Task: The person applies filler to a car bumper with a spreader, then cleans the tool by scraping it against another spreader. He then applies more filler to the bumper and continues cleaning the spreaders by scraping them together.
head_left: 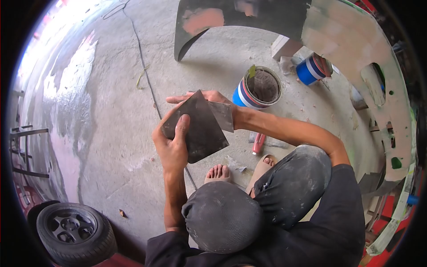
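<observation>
My left hand (171, 147) grips a dark, flat square plate (200, 133), its thumb lying across the plate's upper face. Partly behind that plate is my right hand (213, 96), with one finger stretched out to the left. A smaller thin grey sheet (223, 116), like a scraper blade, lies against my right palm and meets the square plate's edge. Most of the right fingers are hidden, so how they hold the sheet is partly unclear. An open blue-and-white can (240, 94) with grey residue inside stands just beyond my right wrist.
Curved dark panel (240, 20) and pale panel (344, 33) stand ahead and right. A second blue can (307, 72) sits beneath. A red tube (259, 143) lies near my feet. A cable (141, 58) crosses the concrete floor; a car wheel (73, 231) is at lower left.
</observation>
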Demonstrator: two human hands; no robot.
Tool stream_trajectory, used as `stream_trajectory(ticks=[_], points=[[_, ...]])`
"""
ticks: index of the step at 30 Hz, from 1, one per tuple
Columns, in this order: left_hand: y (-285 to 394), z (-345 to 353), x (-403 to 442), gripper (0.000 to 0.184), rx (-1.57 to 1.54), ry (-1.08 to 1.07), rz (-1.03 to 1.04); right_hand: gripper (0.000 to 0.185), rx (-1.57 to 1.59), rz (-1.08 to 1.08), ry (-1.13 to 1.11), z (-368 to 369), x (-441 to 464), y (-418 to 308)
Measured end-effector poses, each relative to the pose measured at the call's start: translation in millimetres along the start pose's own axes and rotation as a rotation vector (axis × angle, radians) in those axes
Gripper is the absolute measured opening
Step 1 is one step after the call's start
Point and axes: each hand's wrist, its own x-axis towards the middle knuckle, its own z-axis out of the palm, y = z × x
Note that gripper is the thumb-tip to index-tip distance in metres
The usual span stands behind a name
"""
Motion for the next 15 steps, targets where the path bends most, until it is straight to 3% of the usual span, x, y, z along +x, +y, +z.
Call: stream_trajectory(ticks=[4, 7, 8, 11, 13, 15], points=[[3, 9, -16, 0.029, 0.233, -0.076, 0.116, 0.060, -0.104, 0.047, 0.045, -1, -2, 13], [6, 4, -10, 0.029, 0.082, 0.021, 0.023, 0.059, 0.108, 0.055, 0.008, 9, -2, 3], [3, 1, -6, 0.028, -0.048, 0.047, -0.036, 0.056, 0.004, 0.027, 0.077, 4, 2, 5], [6, 3, -14, 0.028, 0.128, -0.072, 0.037, 0.054, 0.039, 0.053, 0.070, -2, 4, 10], [15, 11, -23, 0.029, 0.192, -0.146, 0.072, 0.056, -0.165, 0.030, 0.091, -1, 1, 12], [12, 4, -17, 0.030, 0.111, -0.057, 0.016, 0.058, -0.031, 0.087, 0.106, 7, -2, 5]])
